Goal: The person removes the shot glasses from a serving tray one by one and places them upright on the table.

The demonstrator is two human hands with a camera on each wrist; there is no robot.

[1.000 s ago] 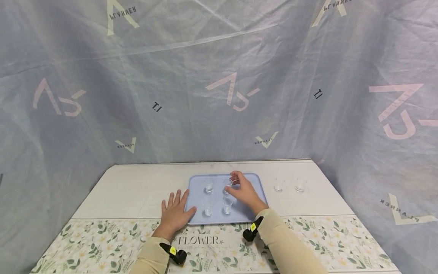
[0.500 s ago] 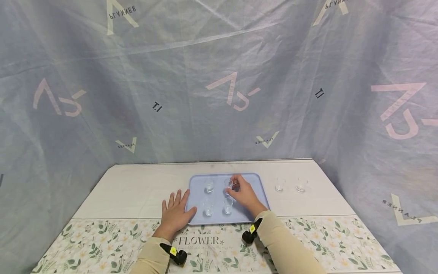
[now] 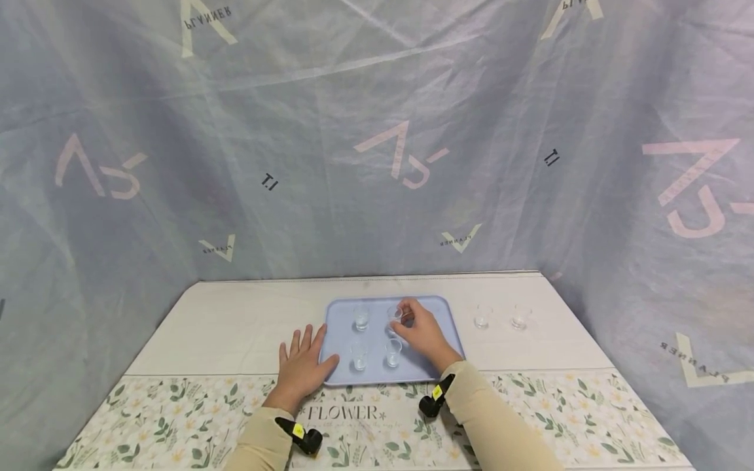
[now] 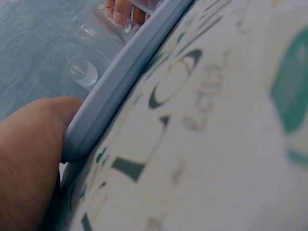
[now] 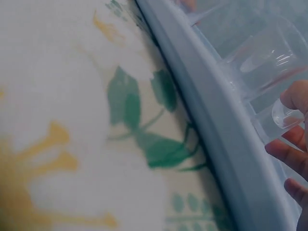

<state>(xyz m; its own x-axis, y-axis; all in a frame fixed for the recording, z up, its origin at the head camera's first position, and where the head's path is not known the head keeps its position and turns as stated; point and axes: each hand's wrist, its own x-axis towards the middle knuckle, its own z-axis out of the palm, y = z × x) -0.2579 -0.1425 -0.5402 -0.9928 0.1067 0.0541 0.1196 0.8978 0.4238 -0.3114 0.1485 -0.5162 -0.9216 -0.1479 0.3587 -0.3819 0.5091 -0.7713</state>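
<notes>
A light-blue tray (image 3: 415, 375) lies on the table with several clear shot glasses on it. My right hand (image 3: 423, 332) is over the tray's right half, thumb and fingers pinching the back-right shot glass (image 3: 393, 314), which they partly cover. In the right wrist view, the fingertips (image 5: 294, 95) are at this glass, behind a nearer shot glass (image 5: 269, 60). Spread flat, my left hand (image 3: 300, 369) rests at the tray's left edge, its thumb over the rim. The other glasses on the tray are at back left (image 3: 361, 319), front left (image 3: 359, 357) and front right (image 3: 393, 353).
Two more shot glasses, one nearer (image 3: 482, 317) and one farther right (image 3: 520, 317), stand on the white tabletop (image 3: 247, 327) right of the tray. A floral cloth strip (image 3: 194, 418) runs along the front. Grey-blue fabric (image 3: 330, 216) hangs behind and at both sides.
My right thumb and fingers have drawn closer together around the back-right shot glass. The left hand and the other glasses keep their places.
</notes>
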